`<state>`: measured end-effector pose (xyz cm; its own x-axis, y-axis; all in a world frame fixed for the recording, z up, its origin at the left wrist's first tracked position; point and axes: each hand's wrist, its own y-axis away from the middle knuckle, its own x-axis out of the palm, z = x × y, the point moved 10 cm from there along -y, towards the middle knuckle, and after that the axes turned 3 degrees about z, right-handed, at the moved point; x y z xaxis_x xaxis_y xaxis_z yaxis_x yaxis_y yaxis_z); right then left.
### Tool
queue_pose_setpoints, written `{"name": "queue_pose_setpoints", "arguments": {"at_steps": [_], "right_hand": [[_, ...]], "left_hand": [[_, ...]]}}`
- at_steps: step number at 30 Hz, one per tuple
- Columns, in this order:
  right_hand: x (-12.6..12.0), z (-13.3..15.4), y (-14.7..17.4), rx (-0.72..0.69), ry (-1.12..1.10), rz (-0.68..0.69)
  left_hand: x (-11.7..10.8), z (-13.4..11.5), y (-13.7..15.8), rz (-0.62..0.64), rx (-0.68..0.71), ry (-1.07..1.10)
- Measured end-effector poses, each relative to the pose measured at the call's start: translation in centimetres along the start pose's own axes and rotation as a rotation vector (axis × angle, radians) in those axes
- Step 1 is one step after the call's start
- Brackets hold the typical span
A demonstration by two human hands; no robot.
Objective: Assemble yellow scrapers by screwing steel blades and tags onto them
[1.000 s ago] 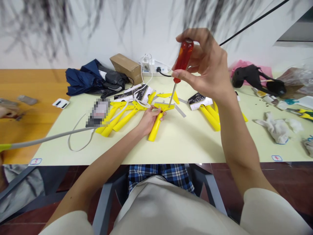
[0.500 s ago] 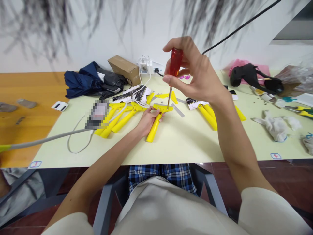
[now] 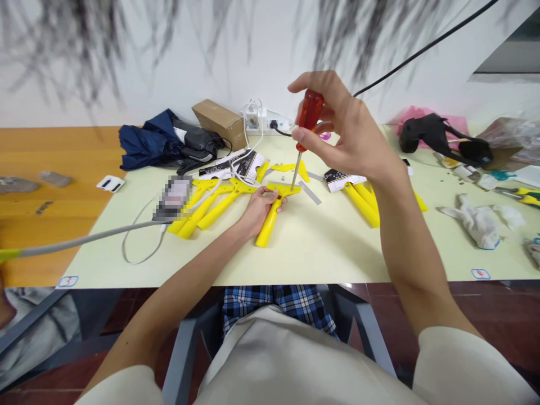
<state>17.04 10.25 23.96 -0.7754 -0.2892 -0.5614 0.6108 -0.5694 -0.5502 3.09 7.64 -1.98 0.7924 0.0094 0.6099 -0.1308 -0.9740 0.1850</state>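
Tabletop [image 3: 320, 253]: cardboard box [image 3: 219, 125], contents hidden, behind yellow scrapers [image 3: 269, 225].

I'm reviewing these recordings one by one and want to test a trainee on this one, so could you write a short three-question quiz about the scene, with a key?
1. Open question: what does the right hand hold?

2. True or false: in the view, the cardboard box lies to the left of the black plug.

3. Multiple choice: where does the left hand grip the foremost yellow tool?
A) At the bottom end of its handle
B) Near its head
C) Nowhere; the hand is apart from it

Key: 1. A red-handled screwdriver. 2. True. 3. B.
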Motion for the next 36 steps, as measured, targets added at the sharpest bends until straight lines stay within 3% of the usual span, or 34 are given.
{"name": "queue_pose_setpoints", "arguments": {"at_steps": [4,9,15,21,26,29,33,36], "right_hand": [[0.1,0.2,0.1,0.028,-0.112,-0.004],[-0.7,0.0,0.1,0.023,0.023,-0.09],[0.4,-0.3,0.1,0.044,-0.073,0.039],[-0.3,-0.6,-0.2,-0.006,0.037,-0.041],[0.2,-0.5,-0.1,-0.003,-0.06,0.032],[-0.5,-0.4,0.0,-0.001,-0.077,-0.05],[-1.2,-0.3,0.1,-0.011,0.06,-0.147],[-0.4,-0.5,0.0,-0.003,0.022,-0.062]], "left_hand": [[0.0,-0.2,0.1,-0.027,-0.004,0.006],[0.3,-0.3,0.2,-0.033,-0.004,0.018],[0.0,-0.4,0.1,-0.041,0.004,0.005],[0.1,0.0,0.0,-0.023,-0.017,0.014],[0.2,-0.1,0.0,-0.009,-0.002,0.025],[0.1,-0.2,0.0,-0.016,-0.003,0.03],[0.4,-0.3,0.0,0.012,0.003,0.024],[0.2,-0.2,-0.1,0.013,0.004,0.027]]}}
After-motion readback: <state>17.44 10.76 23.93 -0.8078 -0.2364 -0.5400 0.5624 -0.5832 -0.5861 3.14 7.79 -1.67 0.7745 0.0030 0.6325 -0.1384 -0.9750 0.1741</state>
